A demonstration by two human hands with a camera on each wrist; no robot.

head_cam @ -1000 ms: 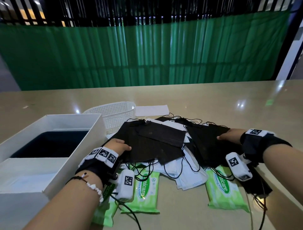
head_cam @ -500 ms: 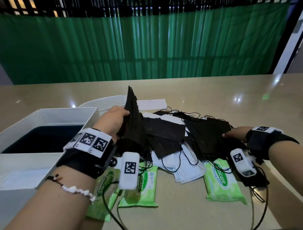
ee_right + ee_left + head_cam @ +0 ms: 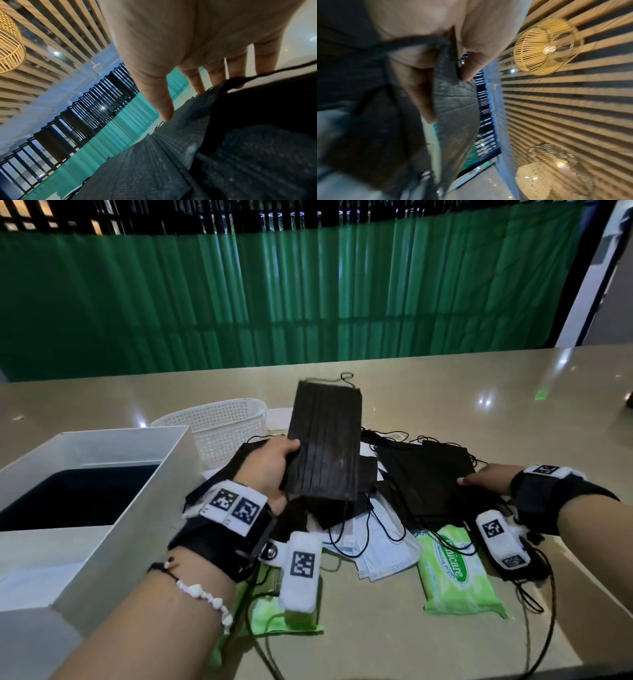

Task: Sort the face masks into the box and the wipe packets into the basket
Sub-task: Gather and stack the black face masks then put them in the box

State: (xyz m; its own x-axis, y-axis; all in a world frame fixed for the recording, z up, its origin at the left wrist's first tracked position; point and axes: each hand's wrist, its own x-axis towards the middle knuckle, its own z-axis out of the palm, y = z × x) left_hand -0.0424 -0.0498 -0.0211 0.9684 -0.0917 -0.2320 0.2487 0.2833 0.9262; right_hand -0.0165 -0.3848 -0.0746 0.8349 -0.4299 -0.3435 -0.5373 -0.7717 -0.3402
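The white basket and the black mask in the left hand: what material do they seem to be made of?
Basket: probably moulded plastic, white, with a regular grid of small holes in its walls.
Black mask: apparently thin non-woven fabric, matte, with lengthwise pleats and a fine dotted texture in the left wrist view; a thin cord loop shows at its top. The left hand grips it.

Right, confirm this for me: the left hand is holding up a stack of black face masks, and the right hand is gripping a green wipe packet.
Not quite. The left hand does hold up the stack of black face masks, but the right hand rests flat on the black masks on the table; the green wipe packet lies untouched. The head view shows it.
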